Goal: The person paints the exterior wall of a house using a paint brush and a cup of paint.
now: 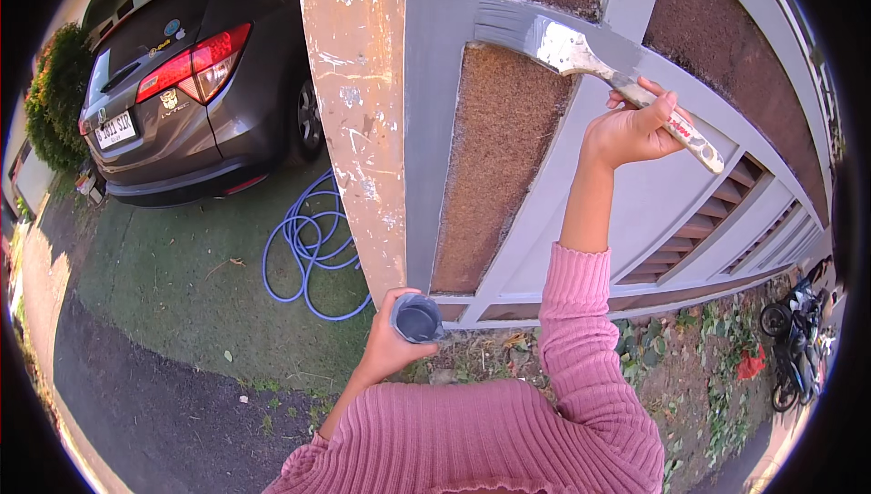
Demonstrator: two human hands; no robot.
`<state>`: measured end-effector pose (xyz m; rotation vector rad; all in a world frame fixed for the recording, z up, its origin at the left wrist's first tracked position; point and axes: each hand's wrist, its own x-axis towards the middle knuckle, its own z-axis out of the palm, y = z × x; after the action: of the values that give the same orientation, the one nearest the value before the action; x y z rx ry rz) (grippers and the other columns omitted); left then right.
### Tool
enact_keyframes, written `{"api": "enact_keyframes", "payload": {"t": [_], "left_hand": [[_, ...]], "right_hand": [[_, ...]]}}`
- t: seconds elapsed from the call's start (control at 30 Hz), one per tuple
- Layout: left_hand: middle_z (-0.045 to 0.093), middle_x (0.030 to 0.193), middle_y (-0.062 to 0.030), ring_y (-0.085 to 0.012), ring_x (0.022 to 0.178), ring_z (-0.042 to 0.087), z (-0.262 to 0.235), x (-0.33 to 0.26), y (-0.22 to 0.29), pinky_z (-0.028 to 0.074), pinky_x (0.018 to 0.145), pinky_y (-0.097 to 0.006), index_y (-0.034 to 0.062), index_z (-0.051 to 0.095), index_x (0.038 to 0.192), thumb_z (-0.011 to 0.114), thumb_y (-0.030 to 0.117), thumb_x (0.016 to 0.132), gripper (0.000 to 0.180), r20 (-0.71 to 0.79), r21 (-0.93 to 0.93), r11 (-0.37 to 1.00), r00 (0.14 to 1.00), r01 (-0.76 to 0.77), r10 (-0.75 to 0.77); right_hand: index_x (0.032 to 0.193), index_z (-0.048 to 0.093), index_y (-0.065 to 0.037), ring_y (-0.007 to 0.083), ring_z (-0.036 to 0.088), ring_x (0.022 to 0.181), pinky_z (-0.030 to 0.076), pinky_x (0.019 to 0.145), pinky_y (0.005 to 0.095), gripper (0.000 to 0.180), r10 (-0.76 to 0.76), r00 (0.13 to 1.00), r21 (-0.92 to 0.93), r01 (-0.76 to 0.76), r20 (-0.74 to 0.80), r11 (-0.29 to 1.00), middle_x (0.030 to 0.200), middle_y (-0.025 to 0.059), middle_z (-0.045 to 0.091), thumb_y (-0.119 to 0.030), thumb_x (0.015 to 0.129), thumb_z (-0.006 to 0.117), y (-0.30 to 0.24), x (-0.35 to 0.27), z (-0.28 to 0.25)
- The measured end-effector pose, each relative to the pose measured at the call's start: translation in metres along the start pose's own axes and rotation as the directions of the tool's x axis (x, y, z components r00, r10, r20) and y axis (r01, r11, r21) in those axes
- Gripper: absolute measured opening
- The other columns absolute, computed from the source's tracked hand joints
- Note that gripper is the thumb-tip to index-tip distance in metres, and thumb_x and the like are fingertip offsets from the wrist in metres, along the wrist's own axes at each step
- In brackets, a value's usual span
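Note:
My right hand [635, 127] is closed round the pale handle of a wide paintbrush [590, 65], raised at the upper right. The grey-coated bristles lie against a grey strip of a gate or wall panel [513, 27], between two rough brown insets. Down at the lower middle, my left hand [390, 340] grips a small cup of grey paint [417, 318], its open top facing up. The cup is next to the foot of the grey upright edge [435, 158].
A peeling tan post edge [358, 131] runs beside the panel. To the left stands a dark car [200, 86], with a coiled blue hose [308, 240] on the green ground. A motorcycle [798, 331] is at the far right, past leafy soil and a red scrap [750, 363].

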<state>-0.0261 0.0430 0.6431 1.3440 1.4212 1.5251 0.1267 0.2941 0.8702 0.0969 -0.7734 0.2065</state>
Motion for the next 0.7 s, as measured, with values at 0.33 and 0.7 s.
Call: {"api": "enact_keyframes", "payload": {"t": [0.33, 0.7], "left_hand": [[0.06, 0.096, -0.0067, -0.0169, 0.092, 0.059, -0.013, -0.007, 0.002, 0.045, 0.083, -0.03, 0.0075, 0.045, 0.111, 0.078, 0.002, 0.05, 0.069, -0.056, 0.026, 0.999, 0.998, 0.024, -0.023], [0.059, 0.096, -0.0072, -0.0169, 0.092, 0.058, -0.018, -0.012, -0.002, 0.045, 0.083, -0.03, 0.006, 0.045, 0.11, 0.076, 0.002, 0.049, 0.068, -0.064, 0.044, 0.999, 0.998, -0.003, 0.006]], "right_hand": [[0.091, 0.03, -0.009, 0.0128, 0.053, 0.042, 0.039, 0.031, 0.0202, 0.025, -0.026, 0.981, -0.099, 0.007, -0.191, 0.995, 0.068, 0.0124, 0.058, -0.022, 0.09, 0.051, -0.015, 0.014, -0.026], [0.091, 0.03, -0.009, 0.0131, 0.049, 0.039, 0.037, 0.03, 0.02, 0.024, 0.021, 0.983, -0.101, -0.04, -0.184, 0.994, 0.069, 0.0152, 0.058, -0.02, 0.089, 0.051, 0.008, 0.008, -0.024]]}}
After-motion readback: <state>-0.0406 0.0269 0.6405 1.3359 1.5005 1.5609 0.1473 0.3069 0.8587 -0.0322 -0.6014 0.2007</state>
